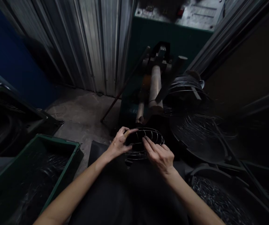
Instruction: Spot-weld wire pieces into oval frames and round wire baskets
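A round frame of thin metal wire (152,130), with rings joined by short cross wires, is held over my lap in front of the machine. My left hand (119,144) grips its left side, thumb and fingers apart around the rim. On the right side, my right hand (160,154) has its fingers pressed together at the cross wires, the index fingertip reaching inside the ring. Any small part between those fingertips is too dark to make out. Just beyond the frame are the metal cylinders (156,84) of the green machine (134,40).
At the left stands a green crate (72,150) with metal pieces inside. Coiled wire (186,82) and a round tray of wires (201,137) are at the right, above a tub of small metal parts (215,200). A rod (115,101) leans beside the machine.
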A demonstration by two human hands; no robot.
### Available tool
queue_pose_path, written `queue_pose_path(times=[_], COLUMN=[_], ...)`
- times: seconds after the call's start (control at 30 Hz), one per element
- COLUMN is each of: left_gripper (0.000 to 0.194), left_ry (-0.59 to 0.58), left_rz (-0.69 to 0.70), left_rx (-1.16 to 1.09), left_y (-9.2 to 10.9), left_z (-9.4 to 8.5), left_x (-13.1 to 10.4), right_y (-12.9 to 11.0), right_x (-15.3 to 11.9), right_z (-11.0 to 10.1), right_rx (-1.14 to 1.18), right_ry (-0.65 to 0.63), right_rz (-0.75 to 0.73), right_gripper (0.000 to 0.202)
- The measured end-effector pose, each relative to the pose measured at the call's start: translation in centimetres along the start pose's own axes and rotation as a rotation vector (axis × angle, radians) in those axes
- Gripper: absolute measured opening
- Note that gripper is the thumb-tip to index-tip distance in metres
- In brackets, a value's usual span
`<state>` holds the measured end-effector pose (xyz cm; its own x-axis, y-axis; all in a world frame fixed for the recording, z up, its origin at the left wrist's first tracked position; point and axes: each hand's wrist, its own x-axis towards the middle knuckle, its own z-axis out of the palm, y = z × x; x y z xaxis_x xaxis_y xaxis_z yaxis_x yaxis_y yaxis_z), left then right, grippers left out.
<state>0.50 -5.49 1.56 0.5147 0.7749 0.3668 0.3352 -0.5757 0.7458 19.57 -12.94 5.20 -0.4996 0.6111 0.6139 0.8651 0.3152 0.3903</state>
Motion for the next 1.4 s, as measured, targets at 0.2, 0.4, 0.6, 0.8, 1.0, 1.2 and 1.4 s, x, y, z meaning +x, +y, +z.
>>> queue_pose_path(times=[0.2, 0.4, 0.6, 0.8, 1.0, 1.2, 1.4], left_gripper=[0.069, 0.068, 0.073, 0.074, 0.071, 0.078, 0.061], left_ry=[-0.028, -0.014, 0.002, 0.025, 0.031, 0.199, 0.254], left_rz=[0.050, 0.108, 0.153, 0.193, 0.248, 0.065, 0.038], left_rx=[-0.054, -0.066, -0.015, 0.095, 0.111, -0.001, -0.018], left_y=[-0.1, -1.0, -2.6, -4.0, -4.9, -6.7, -5.3], left_z=[-0.5, -0.7, -0.4, -0.6, -1.3, -0.5, -0.4], left_x=[0.7, 2.0, 3.0, 3.7, 2.7, 1.2, 0.1], right_y=[0.0, 0.5, 0.8, 0.9, 0.1, 0.0, 4.1], right_x=[-0.3, 0.1, 0.6, 0.6, 0.8, -5.4, -23.9], right_z=[0.0, 0.8, 2.3, 3.7, 4.2, -0.8, -6.1], right_rx=[0.042, 0.029, -0.042, 0.022, -0.010, 0.215, 0.080], right_ry=[0.027, 0.044, 0.085, 0.137, 0.135, -0.010, -0.519], right_rz=[0.024, 0.026, 0.011, 0.018, 0.053, 0.407, 1.316], right_gripper=[0.038, 0.041, 0.040, 0.047, 0.039, 0.036, 0.040])
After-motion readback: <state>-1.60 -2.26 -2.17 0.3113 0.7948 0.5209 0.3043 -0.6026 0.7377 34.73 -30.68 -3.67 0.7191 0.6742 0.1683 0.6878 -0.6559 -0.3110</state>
